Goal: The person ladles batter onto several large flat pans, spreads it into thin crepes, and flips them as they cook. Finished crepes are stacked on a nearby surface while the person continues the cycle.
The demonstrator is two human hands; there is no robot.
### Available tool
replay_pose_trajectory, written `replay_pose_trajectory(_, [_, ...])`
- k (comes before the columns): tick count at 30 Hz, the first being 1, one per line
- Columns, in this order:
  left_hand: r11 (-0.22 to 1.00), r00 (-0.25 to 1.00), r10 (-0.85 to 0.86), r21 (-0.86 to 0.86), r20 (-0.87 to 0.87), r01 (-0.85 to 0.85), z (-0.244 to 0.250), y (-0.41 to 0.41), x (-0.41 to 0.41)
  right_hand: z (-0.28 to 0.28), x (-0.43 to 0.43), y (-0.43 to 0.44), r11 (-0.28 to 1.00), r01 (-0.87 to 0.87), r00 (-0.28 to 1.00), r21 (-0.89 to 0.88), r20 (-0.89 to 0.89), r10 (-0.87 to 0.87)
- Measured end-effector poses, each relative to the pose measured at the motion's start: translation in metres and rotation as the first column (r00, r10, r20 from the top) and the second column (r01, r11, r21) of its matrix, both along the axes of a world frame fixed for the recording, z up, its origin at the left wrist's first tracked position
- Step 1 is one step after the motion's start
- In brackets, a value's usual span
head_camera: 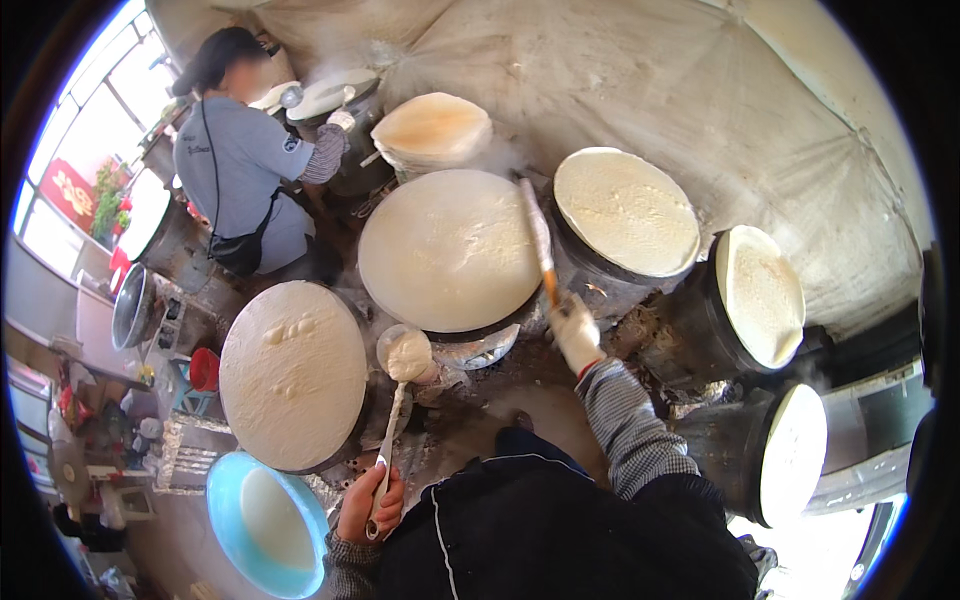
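My left hand (371, 499), bare, grips the handle of a ladle (405, 354) whose bowl is coated with pale batter. The bowl is over the gap between two round griddles. In a whitish glove, my right hand (576, 334) is closed on a long flat spreading blade (538, 225) with an orange-brown handle section. That blade lies along the right rim of the middle griddle (450, 251), which a thin pale batter layer covers. To the left, another griddle (292, 375) carries a batter sheet with several bubbles or lumps near its top.
Batter-covered griddles stand on dark drums at right (626, 210), (759, 296), (793, 457). A stack of browned round sheets (431, 131) is behind the middle griddle. A blue basin (225, 517) of pale liquid stands lower left. A co-worker (247, 165) works at upper left.
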State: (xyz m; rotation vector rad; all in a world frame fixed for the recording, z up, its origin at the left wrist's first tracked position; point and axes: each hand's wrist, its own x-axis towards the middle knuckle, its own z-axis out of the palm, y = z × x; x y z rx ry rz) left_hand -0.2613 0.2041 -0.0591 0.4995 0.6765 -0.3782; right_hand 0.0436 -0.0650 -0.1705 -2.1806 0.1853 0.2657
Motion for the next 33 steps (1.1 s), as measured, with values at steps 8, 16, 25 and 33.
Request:
replay_pose_trajectory(8, [0.98, 0.985, -0.171, 0.098, -0.006, 0.171, -0.002, -0.004, 0.004, 0.044, -0.108, 0.001, 0.843, 0.036, 0.982, 0.536, -0.177, 0.07])
replay_pose_trajectory(16, [0.896, 0.922, -0.385, 0.221, -0.046, 0.385, -0.003, -0.076, 0.056, 0.13, -0.191, -0.004, 0.597, -0.793, 0.596, 0.123, -0.048, 0.802])
replay_pose_trajectory(25, [0.857, 0.857, -0.514, -0.068, -0.037, 0.511, -0.001, -0.159, 0.126, 0.076, -0.078, -0.243, 0.883, 0.071, 0.994, 0.464, 0.041, -0.101])
replay_pose_trajectory(33, [0.81, 0.802, -0.546, 0.09, -0.244, 0.579, 0.018, -0.264, 0.188, 0.044, 0.05, -0.568, 0.729, 0.632, 0.714, -0.263, 0.563, -0.416])
